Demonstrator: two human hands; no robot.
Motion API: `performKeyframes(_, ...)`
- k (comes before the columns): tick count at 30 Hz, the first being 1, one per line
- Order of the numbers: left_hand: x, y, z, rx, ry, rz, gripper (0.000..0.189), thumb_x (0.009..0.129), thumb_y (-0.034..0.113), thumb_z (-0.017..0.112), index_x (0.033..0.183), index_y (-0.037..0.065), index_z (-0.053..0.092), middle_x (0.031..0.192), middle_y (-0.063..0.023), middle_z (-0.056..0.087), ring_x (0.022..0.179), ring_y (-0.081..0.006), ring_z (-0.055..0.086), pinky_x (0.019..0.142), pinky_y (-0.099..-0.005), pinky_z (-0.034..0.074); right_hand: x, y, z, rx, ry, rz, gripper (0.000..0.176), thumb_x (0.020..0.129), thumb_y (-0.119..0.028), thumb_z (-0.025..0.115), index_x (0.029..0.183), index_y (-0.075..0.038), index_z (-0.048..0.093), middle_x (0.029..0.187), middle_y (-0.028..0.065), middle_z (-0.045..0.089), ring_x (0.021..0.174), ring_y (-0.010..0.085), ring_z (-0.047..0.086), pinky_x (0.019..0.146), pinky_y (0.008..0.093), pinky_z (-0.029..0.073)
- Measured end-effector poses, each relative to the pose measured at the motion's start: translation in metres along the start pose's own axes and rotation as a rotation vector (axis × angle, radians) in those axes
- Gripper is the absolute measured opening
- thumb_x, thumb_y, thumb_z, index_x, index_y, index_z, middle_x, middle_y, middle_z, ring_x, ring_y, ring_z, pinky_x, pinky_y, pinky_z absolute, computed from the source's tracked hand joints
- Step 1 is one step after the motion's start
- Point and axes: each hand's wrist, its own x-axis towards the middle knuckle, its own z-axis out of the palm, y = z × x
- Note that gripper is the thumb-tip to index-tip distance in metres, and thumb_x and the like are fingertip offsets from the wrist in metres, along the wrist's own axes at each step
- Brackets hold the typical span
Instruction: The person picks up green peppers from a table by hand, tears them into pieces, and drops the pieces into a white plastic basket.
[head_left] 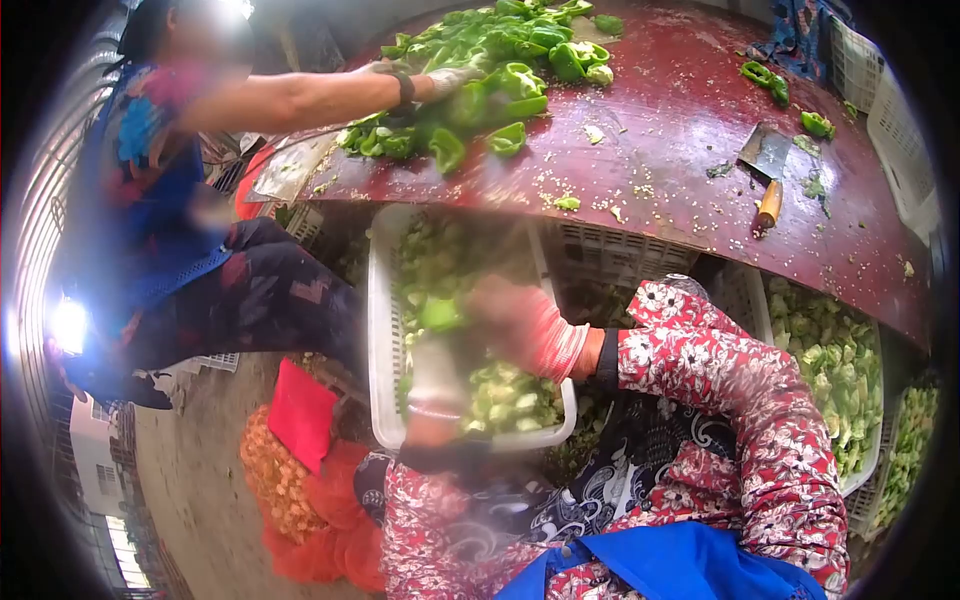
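Observation:
Both of my hands are gloved and blurred over a white crate (386, 400) that holds green pepper pieces (500, 395). My left hand (430, 375) points up into the crate; a bright green piece (440, 313) is just beyond it, and contact is unclear. To the right, my right hand (520, 325), in a pink-cuffed glove, is above the crate, its fingers smeared by motion. Cut green peppers (507, 138) lie on the red table (650, 160) beyond the crate. A cleaver (767, 165) with a wooden handle rests on the table at the right.
A co-worker (170, 200) at the left reaches a gloved hand into the pepper pile. Another crate (870, 440) of green pieces stands at my right. An orange mesh sack (320, 520) and a red pad (302, 415) are at the lower left.

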Motion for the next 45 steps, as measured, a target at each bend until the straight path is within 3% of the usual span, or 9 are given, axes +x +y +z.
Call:
performKeyframes(10,-0.026,0.028,0.024,0.643,0.253,0.006,0.024,0.085,0.009,0.064,0.106,-0.002,0.063,0.086,-0.0056,0.064,0.082,-0.0171,0.063,0.074,-0.0317,0.052,0.017,0.014,-0.01,0.632,0.09,0.575,0.025,0.081,-0.004,0.071,0.105,0.003,0.065,0.092,0.0049,0.067,0.086,0.0078,0.059,0.074,0.0257,0.051)
performKeyframes(13,-0.04,0.045,0.057,1.228,0.46,0.73,0.025,0.085,0.009,0.066,0.107,-0.003,0.063,0.084,-0.0098,0.064,0.078,-0.022,0.063,0.075,-0.0329,0.052,0.015,0.021,-0.008,0.663,0.082,0.54,0.025,0.082,-0.006,0.071,0.105,0.002,0.066,0.093,0.0082,0.069,0.087,0.012,0.063,0.076,0.0284,0.052)
performKeyframes(18,-0.031,0.041,0.054,1.513,0.174,0.681,0.013,0.085,0.001,0.064,0.098,0.003,0.068,0.08,-0.0105,0.063,0.07,-0.0186,0.062,0.066,-0.0339,0.049,0.006,0.01,-0.01,0.26,-0.022,0.263,0.029,0.089,-0.018,0.06,0.115,-0.005,0.063,0.104,0.0164,0.064,0.093,0.0281,0.065,0.084,0.0388,0.05)
performKeyframes(23,-0.024,0.061,0.061,0.274,0.377,0.212,0.034,0.101,0.027,0.05,0.124,0.002,0.054,0.108,-0.0082,0.06,0.097,-0.0154,0.057,0.086,-0.0322,0.046,0.02,-0.004,-0.058,-0.062,0.419,0.061,0.03,0.087,-0.011,0.059,0.117,-0.007,0.058,0.104,0.0163,0.058,0.098,0.0332,0.06,0.084,0.0413,0.051)
performKeyframes(27,-0.004,0.021,0.05,-0.152,0.101,0.062,0.045,0.103,0.033,0.044,0.132,-0.001,0.049,0.129,-0.0104,0.056,0.12,-0.0199,0.053,0.105,-0.0372,0.039,0.013,-0.01,-0.008,-0.26,-0.165,-0.095,0.032,0.075,-0.015,0.068,0.105,-0.006,0.06,0.097,0.0149,0.06,0.09,0.0302,0.062,0.065,0.0399,0.053)
performKeyframes(31,-0.013,0.014,0.006,1.303,-0.025,0.87,0.056,0.099,0.035,0.052,0.139,-0.002,0.043,0.138,-0.0153,0.048,0.125,-0.027,0.05,0.106,-0.0362,0.04,0.039,0.026,-0.029,-0.033,0.115,0.267,0.017,0.088,-0.012,0.06,0.103,-0.004,0.06,0.098,0.0184,0.062,0.091,0.0357,0.066,0.076,0.0438,0.054)
performKeyframes(33,-0.024,0.029,0.018,1.248,-0.016,0.734,0.058,0.096,0.034,0.058,0.138,-0.003,0.044,0.136,-0.0147,0.052,0.122,-0.0265,0.052,0.104,-0.0367,0.042,0.076,0.083,-0.03,-0.181,-0.007,0.485,0.021,0.091,-0.021,0.062,0.102,-0.003,0.061,0.105,0.0196,0.065,0.097,0.0347,0.065,0.081,0.0432,0.052)
performKeyframes(35,-0.021,0.031,0.03,0.439,0.309,-0.03,0.05,0.099,0.033,0.051,0.133,-0.004,0.049,0.122,-0.0159,0.062,0.115,-0.0265,0.058,0.101,-0.0371,0.041,0.103,0.123,-0.033,-0.173,0.055,0.602,0.025,0.091,-0.024,0.062,0.104,-0.003,0.062,0.106,0.0202,0.066,0.1,0.0346,0.065,0.083,0.043,0.052)
performKeyframes(45,-0.003,0.018,0.023,0.567,0.179,-0.109,0.043,0.098,0.022,0.051,0.132,-0.005,0.049,0.115,-0.0153,0.063,0.11,-0.0229,0.059,0.095,-0.0342,0.046,0.165,0.119,-0.097,-0.327,-0.078,0.864,0.036,0.088,-0.024,0.061,0.12,-0.006,0.062,0.114,0.0173,0.066,0.102,0.0318,0.066,0.089,0.0376,0.052)
